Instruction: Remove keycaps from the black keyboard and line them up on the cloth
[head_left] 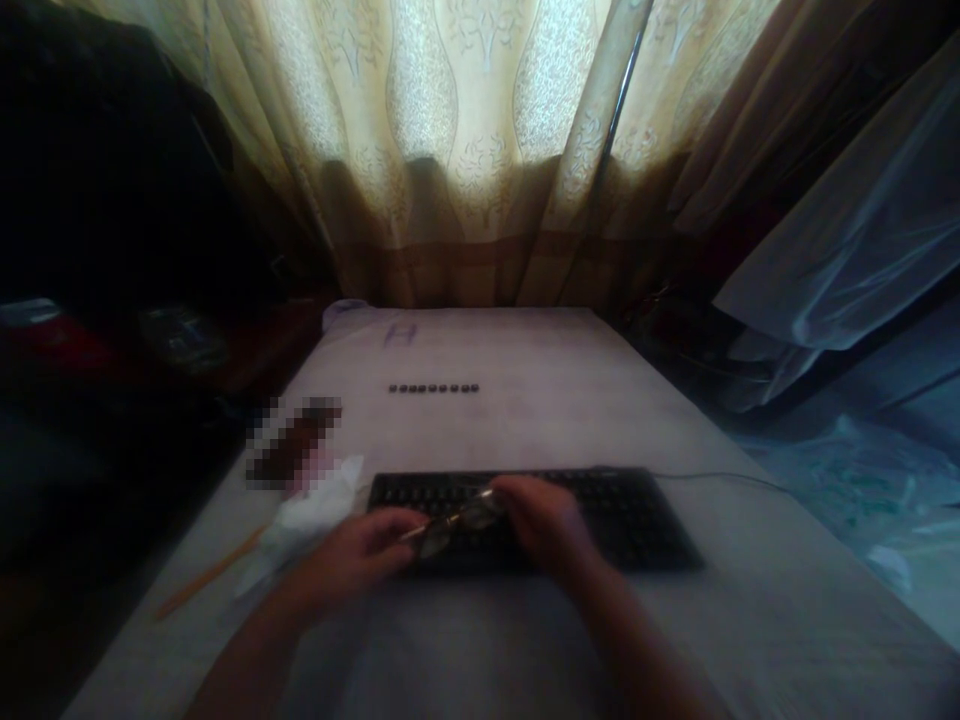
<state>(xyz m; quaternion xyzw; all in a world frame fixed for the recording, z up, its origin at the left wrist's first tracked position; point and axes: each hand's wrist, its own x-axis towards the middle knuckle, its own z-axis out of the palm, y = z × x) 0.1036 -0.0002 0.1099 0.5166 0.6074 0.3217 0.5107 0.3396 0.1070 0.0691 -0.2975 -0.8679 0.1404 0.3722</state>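
A pair of eyeglasses [454, 520] with a thin frame hangs tilted between my two hands, over a black keyboard [630, 520]. My left hand [360, 550] is closed on the left end of the glasses, with the fingers and thumb pinched together. At the other end, my right hand [544, 515] grips the glasses, its fingers curled round and partly hidden. The hands and glasses cover part of the keys.
Beyond the keyboard lies a row of several small black keycaps [433, 388]. To the left are a crumpled white tissue [319, 510], a wooden stick [210, 575] and a pixelated object [296, 445]. A cable [720, 477] runs right from the keyboard. Curtains [480, 150] hang behind the table [570, 400].
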